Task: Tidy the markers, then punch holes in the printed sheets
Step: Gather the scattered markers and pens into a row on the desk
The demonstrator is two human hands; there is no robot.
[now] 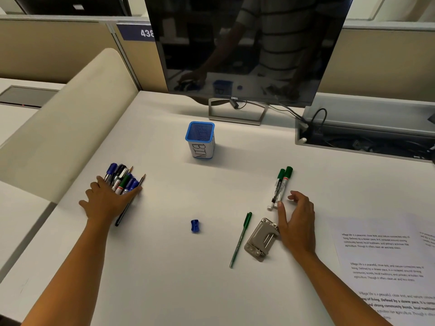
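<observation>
The desk fills the view, with a dark monitor at twelve o'clock. The printed sheets lie flat at four o'clock, overlapping, not yet punched. A blue mesh bin stands upright just above centre, apparently empty.

At nine o'clock the left hand lies palm down, fingers spread wide, pressing on a bundle of markers mixed with pens and pencils. At three o'clock the right hand hovers with fingers loosely open and curled, holding nothing; its thumb touches the lower end of two green markers lying side by side. Just below it, at five o'clock, sits the metal hole punch, touching the hand's edge. A green pen lies just left of the punch, and a small blue sharpener rests near centre.

The tidying looks half done. Risks from here: the round markers may roll apart if nudged rather than pinched; the flat left hand could scatter its bundle when it tries to gather so many at once; the right wrist could knock the punch into the pen.
</observation>
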